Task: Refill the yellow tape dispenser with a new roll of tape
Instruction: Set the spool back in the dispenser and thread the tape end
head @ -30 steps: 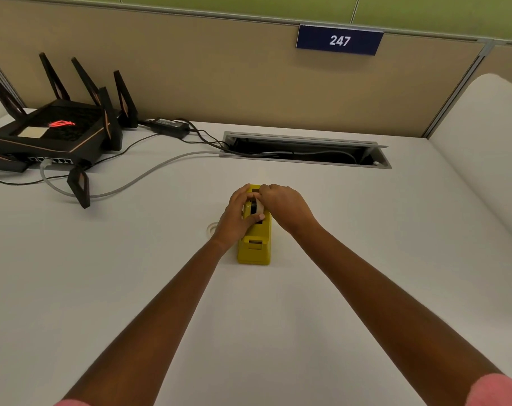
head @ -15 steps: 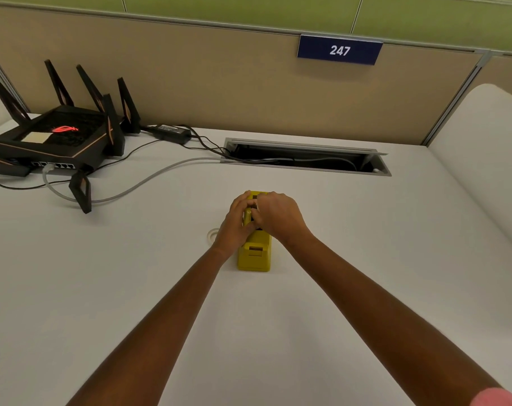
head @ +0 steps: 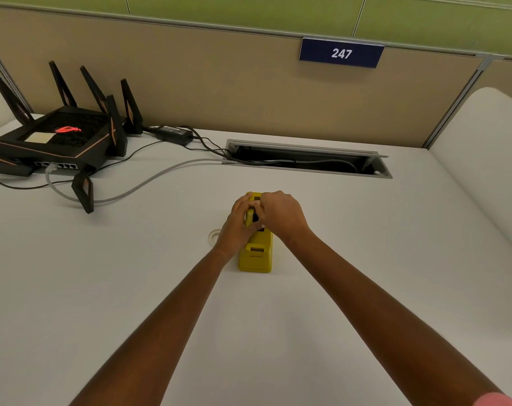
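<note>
The yellow tape dispenser (head: 256,254) stands on the white desk (head: 131,288), its cutter end toward me. My left hand (head: 237,227) clasps its left side with the thumb across the top. My right hand (head: 281,215) covers the top right, its fingertips pinched at the dispenser's open slot; whatever they pinch is hidden. A clear roll of tape (head: 213,236) lies flat on the desk just left of my left hand, mostly hidden behind it.
A black router (head: 58,139) with several antennas sits at the back left, with cables and a grey cord (head: 149,183) trailing to an open cable tray (head: 307,161) in the desk. A beige partition with sign 247 (head: 341,53) stands behind.
Both hands stay on the dispenser; the fingers have shifted slightly at its top. The view has tilted a little, so everything sits lower in frame.
</note>
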